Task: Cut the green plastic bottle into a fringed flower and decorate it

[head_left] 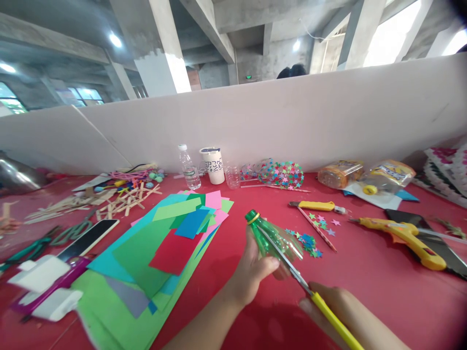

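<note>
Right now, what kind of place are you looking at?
Probably a craft workspace: the red table holds coloured paper and a yellow glue gun. I can't tell whether it's a school.

- Above and ahead of the left hand (pixel 250 277) and right hand (pixel 337 301), the concrete ceiling (pixel 255 9) looks grey and rather dim.
- High to the right of the hands, daylight through an opening (pixel 392 31) is burnt out to blank white.
- High to their left, a ceiling lamp (pixel 116 40) glares with a small halo; the windows (pixel 83 95) beyond look pale.
- Around the hands, the red tabletop (pixel 262 316) gets soft, even light.
- Small highlights streak the green bottle (pixel 282 238) at the left hand.
- Far left, the shiny metal vessel (pixel 16 172) gleams, stretched by the edge.
- The far upper-right corner falls dark and blurred.
</note>
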`<state>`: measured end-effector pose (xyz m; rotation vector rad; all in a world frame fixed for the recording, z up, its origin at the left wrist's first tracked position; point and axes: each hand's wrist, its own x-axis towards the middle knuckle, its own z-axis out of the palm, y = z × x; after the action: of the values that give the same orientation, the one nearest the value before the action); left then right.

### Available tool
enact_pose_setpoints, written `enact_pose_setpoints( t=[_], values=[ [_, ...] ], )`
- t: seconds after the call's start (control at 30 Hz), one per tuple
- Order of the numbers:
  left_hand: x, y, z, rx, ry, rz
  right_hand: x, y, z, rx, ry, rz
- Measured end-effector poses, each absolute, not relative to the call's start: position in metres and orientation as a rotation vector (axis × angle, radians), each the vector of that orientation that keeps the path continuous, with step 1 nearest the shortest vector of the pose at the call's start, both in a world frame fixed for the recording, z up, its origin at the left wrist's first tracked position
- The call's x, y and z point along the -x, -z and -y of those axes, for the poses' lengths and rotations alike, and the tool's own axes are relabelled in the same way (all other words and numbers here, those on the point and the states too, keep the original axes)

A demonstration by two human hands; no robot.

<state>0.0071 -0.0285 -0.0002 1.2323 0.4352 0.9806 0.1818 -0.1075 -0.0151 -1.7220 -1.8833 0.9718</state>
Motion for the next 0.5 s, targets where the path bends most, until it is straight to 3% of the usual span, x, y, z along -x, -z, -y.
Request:
enact_pose_setpoints(
  t=[0.5],
  values=[
    [0.001, 0.002, 0.012, -1.193, -0.969, -0.474, -0.195, -0.015, 0.109, 1.555, -1.301, 1.679]
  ],
)
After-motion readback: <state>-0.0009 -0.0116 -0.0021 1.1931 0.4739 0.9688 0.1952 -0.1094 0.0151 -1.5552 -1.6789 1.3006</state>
